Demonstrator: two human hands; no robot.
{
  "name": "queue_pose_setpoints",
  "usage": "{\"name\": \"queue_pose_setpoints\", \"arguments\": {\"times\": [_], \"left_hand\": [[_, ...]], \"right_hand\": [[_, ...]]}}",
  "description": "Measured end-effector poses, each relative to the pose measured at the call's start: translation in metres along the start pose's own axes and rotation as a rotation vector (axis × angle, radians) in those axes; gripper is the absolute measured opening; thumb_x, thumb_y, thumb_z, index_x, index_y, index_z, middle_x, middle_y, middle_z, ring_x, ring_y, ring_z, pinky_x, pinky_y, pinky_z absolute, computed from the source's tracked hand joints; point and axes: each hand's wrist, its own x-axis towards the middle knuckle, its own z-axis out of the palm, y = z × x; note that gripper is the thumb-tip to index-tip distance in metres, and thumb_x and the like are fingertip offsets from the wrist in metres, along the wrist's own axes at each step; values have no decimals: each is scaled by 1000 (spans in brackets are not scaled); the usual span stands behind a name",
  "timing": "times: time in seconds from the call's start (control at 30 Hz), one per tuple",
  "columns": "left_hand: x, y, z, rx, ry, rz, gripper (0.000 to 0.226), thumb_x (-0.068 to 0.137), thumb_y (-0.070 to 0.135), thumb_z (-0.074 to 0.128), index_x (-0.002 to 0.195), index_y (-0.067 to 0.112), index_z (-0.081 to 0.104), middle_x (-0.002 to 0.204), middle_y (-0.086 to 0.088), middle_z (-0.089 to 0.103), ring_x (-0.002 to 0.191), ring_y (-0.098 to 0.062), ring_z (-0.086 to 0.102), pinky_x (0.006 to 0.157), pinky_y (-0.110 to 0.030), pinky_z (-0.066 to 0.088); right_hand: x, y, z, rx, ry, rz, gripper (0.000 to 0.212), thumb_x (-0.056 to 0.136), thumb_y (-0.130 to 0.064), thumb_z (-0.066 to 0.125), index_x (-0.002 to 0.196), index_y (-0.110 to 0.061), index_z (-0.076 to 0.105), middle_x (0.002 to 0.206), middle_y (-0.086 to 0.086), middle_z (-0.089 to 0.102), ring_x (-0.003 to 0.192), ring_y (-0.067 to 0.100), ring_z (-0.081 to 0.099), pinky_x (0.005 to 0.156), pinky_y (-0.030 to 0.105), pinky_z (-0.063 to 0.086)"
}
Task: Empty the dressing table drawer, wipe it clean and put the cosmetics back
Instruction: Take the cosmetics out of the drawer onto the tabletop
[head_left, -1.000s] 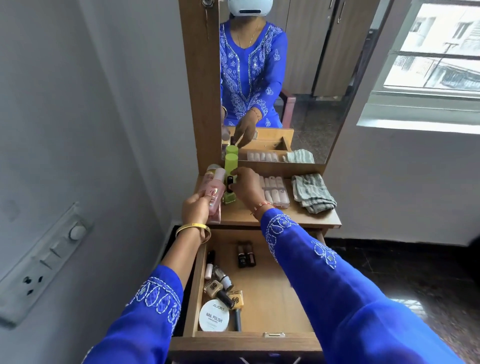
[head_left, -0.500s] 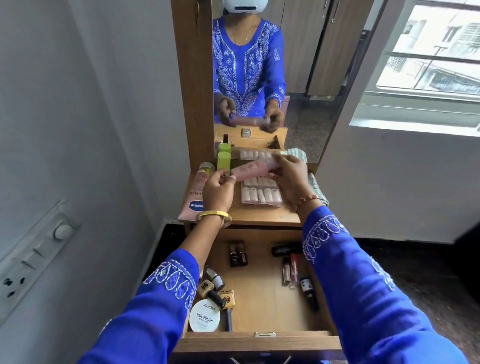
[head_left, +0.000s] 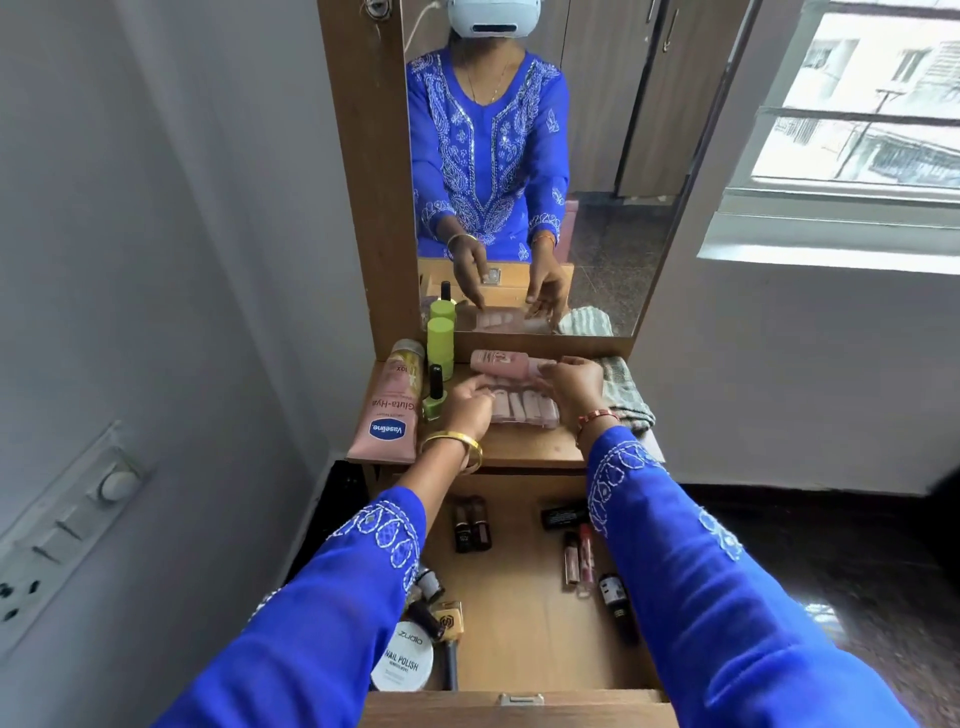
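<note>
The drawer is pulled open below the dressing table top. In it lie lipsticks, lip glosses, a dark bottle, nail polish bottles and a white nail polish remover tub. A pink bottle lies flat on the top by the mirror. My right hand grips its cap end. My left hand hovers with its fingers apart over the left edge of a clear case of false nails.
On the top's left side stand a Vaseline tube, a green bottle and a green nail polish. A striped cloth lies at the right. A wall with switches is close on the left.
The pink bottle went from upright at the left, through both hands, to lying flat at the back of the top. My left hand has let go of it and dropped toward the nail case.
</note>
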Motion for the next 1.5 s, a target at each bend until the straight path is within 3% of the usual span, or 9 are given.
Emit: {"name": "queue_pose_setpoints", "arguments": {"times": [0.2,0.4,0.67,0.8,0.97,1.1,1.3,1.43,1.5], "left_hand": [[3,-7,-1,4,-6,14,33,91,1,43,121,5,56,112,-9,60,98,-18,54,95,-34,45],[-20,-16,-7,-55,-14,54,28,93,2,41,115,3,58,101,-7,60,76,-10,57,68,-19,45],[-66,-65,-42,-135,71,44,22,93,0,40,97,7,61,77,-2,63,68,-11,59,67,-20,49],[-80,-102,-54,-153,181,-23,25,92,0,42,83,13,61,74,-4,62,65,-13,58,65,-21,48],[-86,-128,-56,-86,207,-32,29,90,-2,44,75,18,60,69,-3,61,61,-13,56,54,-13,46],[-85,-133,-59,6,196,5,30,88,-2,46,73,20,61,69,-4,62,63,-16,58,68,-28,48],[-90,-137,-59,213,119,25,18,85,5,50,83,14,64,79,-8,68,75,-22,64,76,-32,52],[-93,-138,-56,370,82,149,20,83,5,55,91,20,66,91,-2,66,81,-15,60,70,-17,48],[-93,-139,-55,471,72,240,30,81,1,57,106,14,64,107,-3,62,95,-16,60,84,-21,48]], "right_hand": [[3,8,2,-86,-51,-38,58,79,12,53,135,4,38,118,19,54,88,27,61,68,28,51],[-13,17,-2,-162,13,-173,56,79,8,56,133,2,43,123,20,59,113,30,58,99,43,48],[-98,73,-19,-252,2,-385,14,84,1,52,85,-9,63,77,10,64,69,23,61,67,36,52],[-123,129,-20,-535,-64,-349,10,83,-2,56,82,-6,65,79,13,67,69,20,58,67,31,47],[-110,156,-31,-1044,-130,-253,28,87,-18,59,110,-2,55,110,18,58,103,33,55,87,33,40],[-106,163,-33,-1174,-185,-217,30,87,-26,60,104,-1,58,110,19,59,103,34,55,84,34,43],[-109,165,-34,-1073,-91,-185,29,82,-31,64,87,-3,61,96,16,67,91,33,61,66,29,40],[-111,155,-42,-861,-6,-223,25,75,-27,71,81,-5,60,82,8,67,74,20,59,61,21,37],[-117,147,-41,-733,-6,-300,18,72,-19,73,73,-8,58,66,-1,60,63,13,52,52,14,33]]}}
